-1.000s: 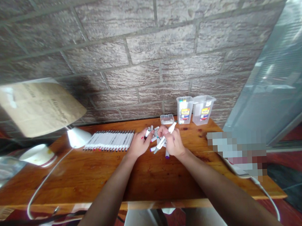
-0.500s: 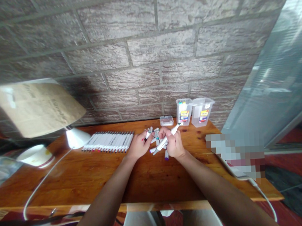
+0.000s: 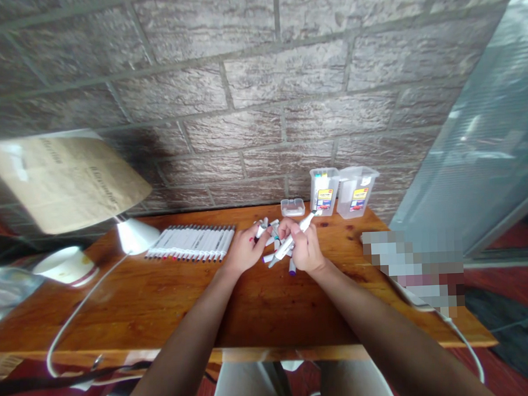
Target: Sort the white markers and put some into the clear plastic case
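Observation:
My right hand point(image 3: 307, 250) is closed around a white marker point(image 3: 287, 245), which lies slantwise across the fingers with its dark-tipped end pointing up and to the right. My left hand point(image 3: 244, 249) is closed too, thumb and finger pinching a short white piece, apparently the end of a marker point(image 3: 261, 229), the rest of it hidden. Between and beneath the hands lies a loose heap of white markers, one with a purple end point(image 3: 292, 269) near the right wrist. Left of my left hand, a neat row of white markers point(image 3: 191, 243) lies side by side on the wooden table point(image 3: 278, 314).
Two clear plastic boxes point(image 3: 357, 197) with labels stand at the back, the left one holding a few markers. A small clear lid point(image 3: 293, 208) lies beside them. To the left are a lamp point(image 3: 137, 235) with its cord and a paper cup point(image 3: 66, 266). A brick wall point(image 3: 242, 94) rises behind.
The camera view has shifted slightly. Both hands stay nearly in place; the marker in my right hand is still held at a slant.

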The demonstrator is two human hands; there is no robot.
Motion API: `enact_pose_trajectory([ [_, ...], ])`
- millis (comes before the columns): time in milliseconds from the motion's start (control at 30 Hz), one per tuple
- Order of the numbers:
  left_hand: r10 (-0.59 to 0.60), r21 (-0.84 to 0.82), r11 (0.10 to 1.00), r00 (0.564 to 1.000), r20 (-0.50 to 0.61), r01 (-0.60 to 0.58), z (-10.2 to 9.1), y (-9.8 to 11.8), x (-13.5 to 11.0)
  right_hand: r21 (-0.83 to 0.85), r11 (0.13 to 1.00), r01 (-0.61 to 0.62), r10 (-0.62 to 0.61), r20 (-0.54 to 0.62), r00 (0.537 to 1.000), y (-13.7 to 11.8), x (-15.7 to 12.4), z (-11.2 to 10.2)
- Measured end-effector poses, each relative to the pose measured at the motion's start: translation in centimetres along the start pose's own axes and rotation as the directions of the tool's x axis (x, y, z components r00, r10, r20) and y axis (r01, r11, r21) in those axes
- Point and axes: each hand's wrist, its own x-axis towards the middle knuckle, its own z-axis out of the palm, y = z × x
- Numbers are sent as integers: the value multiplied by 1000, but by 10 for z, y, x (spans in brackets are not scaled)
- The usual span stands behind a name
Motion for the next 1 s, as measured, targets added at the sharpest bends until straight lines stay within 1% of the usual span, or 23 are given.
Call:
enact_pose_trajectory([
  [200, -15, -6, 1000, 1000, 9, 15, 0, -1, 0, 19, 1000, -2, 2, 2, 1000, 3, 0, 0],
  [367, -12, 1, 1000, 1000, -3, 12, 0, 0, 0, -41, 999, 17, -17, -1, 1000, 0, 1, -1],
  [500, -31, 3, 1000, 1000, 0, 31, 0, 1, 0, -66, 998, -9, 8, -6, 1000, -1, 1, -2],
  [600, -21, 16, 1000, 1000, 9, 21, 0, 1, 0, -71, 997, -10, 9, -11, 1000, -2, 1, -1],
  [733, -16, 15, 1000, 1000, -23, 17, 0, 0, 0, -91, 996, -14, 12, -15, 1000, -4, 2, -1],
  [900, -24, 18, 1000, 1000, 4, 24, 1, 0, 0, -90, 995, -33, 29, -43, 999, 0, 3, -1],
  [1000, -15, 4, 1000, 1000, -14, 15, 1, 0, -1, -69, 997, -38, 34, -58, 998, 3, 2, 0],
])
